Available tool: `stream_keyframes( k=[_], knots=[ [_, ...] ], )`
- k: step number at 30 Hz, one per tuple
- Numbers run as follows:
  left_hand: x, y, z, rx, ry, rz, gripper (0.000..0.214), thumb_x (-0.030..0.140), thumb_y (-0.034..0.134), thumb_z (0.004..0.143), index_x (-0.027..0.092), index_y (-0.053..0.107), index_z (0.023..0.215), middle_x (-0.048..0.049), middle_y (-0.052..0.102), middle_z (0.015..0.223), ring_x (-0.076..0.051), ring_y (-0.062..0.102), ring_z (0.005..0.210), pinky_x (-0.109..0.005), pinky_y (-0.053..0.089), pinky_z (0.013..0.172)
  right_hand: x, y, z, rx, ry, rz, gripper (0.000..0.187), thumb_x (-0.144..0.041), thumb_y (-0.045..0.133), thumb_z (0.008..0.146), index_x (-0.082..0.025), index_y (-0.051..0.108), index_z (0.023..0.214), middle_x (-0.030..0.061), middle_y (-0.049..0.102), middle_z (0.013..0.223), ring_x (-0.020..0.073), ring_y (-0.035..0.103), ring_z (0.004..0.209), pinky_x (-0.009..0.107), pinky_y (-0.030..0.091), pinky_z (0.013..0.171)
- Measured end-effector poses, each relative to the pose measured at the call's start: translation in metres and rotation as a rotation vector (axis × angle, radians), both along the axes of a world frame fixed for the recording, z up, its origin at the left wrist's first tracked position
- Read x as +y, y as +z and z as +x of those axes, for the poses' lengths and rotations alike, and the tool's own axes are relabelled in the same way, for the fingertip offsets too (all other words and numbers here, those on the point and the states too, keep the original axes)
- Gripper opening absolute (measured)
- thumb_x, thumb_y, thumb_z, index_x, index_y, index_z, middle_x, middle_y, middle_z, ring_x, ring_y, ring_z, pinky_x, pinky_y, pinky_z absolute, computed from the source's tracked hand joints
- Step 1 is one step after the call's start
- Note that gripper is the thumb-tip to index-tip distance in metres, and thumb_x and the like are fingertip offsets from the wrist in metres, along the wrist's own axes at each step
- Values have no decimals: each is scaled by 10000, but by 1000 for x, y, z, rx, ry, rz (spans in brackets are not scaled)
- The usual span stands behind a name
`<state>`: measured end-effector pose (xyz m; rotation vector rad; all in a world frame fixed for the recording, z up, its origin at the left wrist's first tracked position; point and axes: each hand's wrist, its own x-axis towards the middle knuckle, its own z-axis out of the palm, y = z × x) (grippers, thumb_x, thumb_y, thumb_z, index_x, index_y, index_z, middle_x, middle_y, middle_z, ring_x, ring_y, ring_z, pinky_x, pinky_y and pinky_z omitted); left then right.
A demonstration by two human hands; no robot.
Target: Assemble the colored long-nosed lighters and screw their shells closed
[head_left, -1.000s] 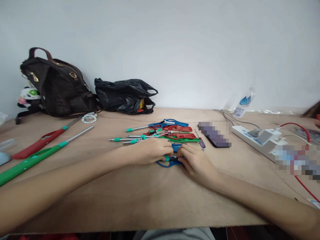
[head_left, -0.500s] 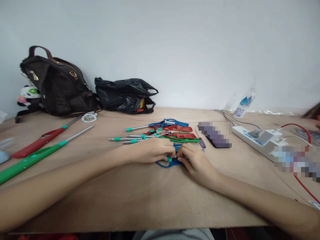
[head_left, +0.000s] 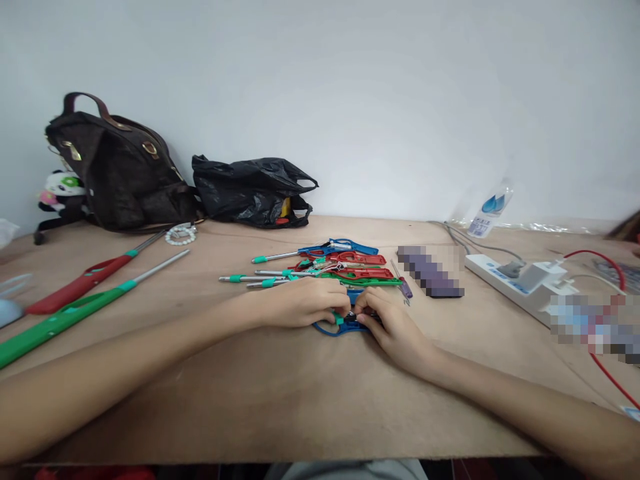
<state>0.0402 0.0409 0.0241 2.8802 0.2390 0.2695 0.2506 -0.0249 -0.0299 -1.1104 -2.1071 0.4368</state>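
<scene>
On the table in front of me lies the opened blue handle shell of a stick lighter (head_left: 327,331). My left hand (head_left: 315,303) has its fingers curled closed on the shell's left side, by a teal trigger piece (head_left: 339,320). From the right, my right hand (head_left: 395,327) pinches at a small black part (head_left: 353,317) inside the shell; its fingertips hide much of it. Just beyond my hands lie several opened lighters, among them a blue one (head_left: 363,248), a red one (head_left: 373,273) and a green one (head_left: 390,281), with metal tubes pointing left.
A purple screwdriver (head_left: 406,288) lies right of the lighters, near a dark blurred-out slab (head_left: 440,288). Whole red (head_left: 75,291) and green (head_left: 60,323) lighters lie left. Behind stand a backpack (head_left: 130,180), black plastic bag (head_left: 245,190) and bottle (head_left: 490,210); a power strip (head_left: 493,272) is right.
Both hands stay at the blue shell. The right fingertips have shifted slightly, and more of the black part shows between the hands. The view has moved a touch.
</scene>
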Motion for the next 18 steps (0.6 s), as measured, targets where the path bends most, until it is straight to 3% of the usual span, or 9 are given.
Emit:
stream_keyframes(
  k=[18],
  knots=[
    [2,-6,1,-44,-7,-33,121,113,513,934,184,609,952,-38,609,907,-171,561,867,-238,429,764,2,-3,2,62,74,-76,153,-78,465,904,-213,494,839,49,590,896,204,525,877,343,446,783]
  ],
)
